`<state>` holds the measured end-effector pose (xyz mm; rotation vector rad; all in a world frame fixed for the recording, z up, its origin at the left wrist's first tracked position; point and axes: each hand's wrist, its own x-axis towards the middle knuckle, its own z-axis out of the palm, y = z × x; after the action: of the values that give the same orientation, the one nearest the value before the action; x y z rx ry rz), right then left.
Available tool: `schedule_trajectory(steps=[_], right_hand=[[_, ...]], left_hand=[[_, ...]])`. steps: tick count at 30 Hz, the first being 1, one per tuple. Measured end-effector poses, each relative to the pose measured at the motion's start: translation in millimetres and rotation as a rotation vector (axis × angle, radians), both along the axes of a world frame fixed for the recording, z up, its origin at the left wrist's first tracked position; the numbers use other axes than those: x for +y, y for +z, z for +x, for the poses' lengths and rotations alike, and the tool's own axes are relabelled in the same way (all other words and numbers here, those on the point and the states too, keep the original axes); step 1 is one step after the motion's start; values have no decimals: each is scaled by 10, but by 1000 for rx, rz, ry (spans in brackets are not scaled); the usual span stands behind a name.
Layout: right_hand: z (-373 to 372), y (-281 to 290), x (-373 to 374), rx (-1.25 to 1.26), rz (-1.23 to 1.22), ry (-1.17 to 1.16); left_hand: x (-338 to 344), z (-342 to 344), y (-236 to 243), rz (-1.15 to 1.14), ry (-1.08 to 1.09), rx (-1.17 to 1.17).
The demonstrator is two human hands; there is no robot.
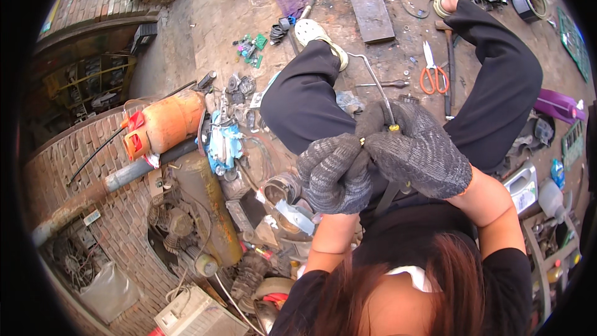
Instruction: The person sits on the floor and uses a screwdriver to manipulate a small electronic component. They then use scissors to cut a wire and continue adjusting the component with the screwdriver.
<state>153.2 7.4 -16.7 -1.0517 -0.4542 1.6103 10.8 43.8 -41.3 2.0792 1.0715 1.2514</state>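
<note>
Grey knit gloves cover both of my hands, which meet above my lap. My right hand [426, 152] is closed around a thin metal rod with a bent end [376, 79], pointing away from me; a yellow fitting [393, 127] shows at its base. My left hand [336, 174] has its fingers curled and pinched around a small brass-coloured piece [362, 142], right at the right hand's fingertips. Gloved fingers hide most of that piece and the rod's lower part. Beyond my hands, a screwdriver [385, 83] and orange-handled scissors [433, 74] lie on the ground.
A hammer [449, 68] lies beside the scissors, and a metal block [371, 14] sits farther off. At the left are an orange gas cylinder [171, 121] and a long rusty cylinder [208, 205]. Scrap parts surround my legs; a white jug [522, 188] stands at the right.
</note>
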Motion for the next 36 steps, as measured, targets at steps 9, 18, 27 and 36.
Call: schedule_trajectory(steps=[9, 18, 27, 36], right_hand=[[-88, -292, 40, -245, 210, -185], [27, -374, 100, -534, 241, -47], [174, -827, 112, -115, 85, -134], [127, -2443, 421, -620, -486, -387]], left_hand=[[3, 144, -207, -177, -2, -175], [59, 275, -125, -655, 139, -395], [224, 508, -357, -950, 72, -553], [1035, 963, -1960, -1000, 262, -102]])
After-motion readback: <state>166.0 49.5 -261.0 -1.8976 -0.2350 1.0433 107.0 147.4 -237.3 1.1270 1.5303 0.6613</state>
